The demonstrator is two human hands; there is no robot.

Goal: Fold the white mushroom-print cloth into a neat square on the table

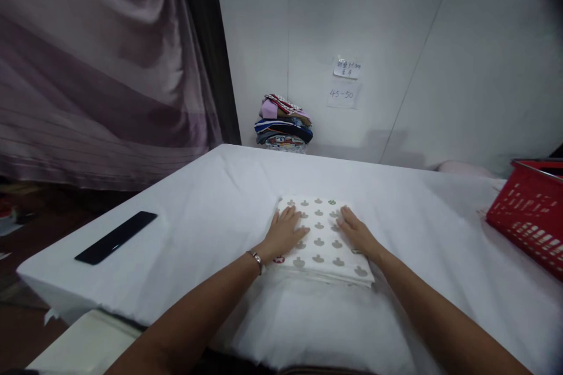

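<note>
A folded white cloth (pixel 325 243) printed with grey mushroom-like shapes lies flat on the white-covered table (pixel 211 211), its layers showing along the near edge. My left hand (pixel 285 234) rests palm down on its left side, fingers spread. On the right side of the cloth lies my right hand (pixel 356 233), also flat with fingers stretched out. Neither hand grips anything. A bracelet (pixel 255 261) circles my left wrist.
A long dark flat object (pixel 116 237) lies at the table's left. At the right edge stands a red plastic basket (pixel 530 211). Beyond the table, a pile of folded cloths (pixel 284 126) is against the wall with paper notes (pixel 343 95). A curtain (pixel 97 70) hangs left.
</note>
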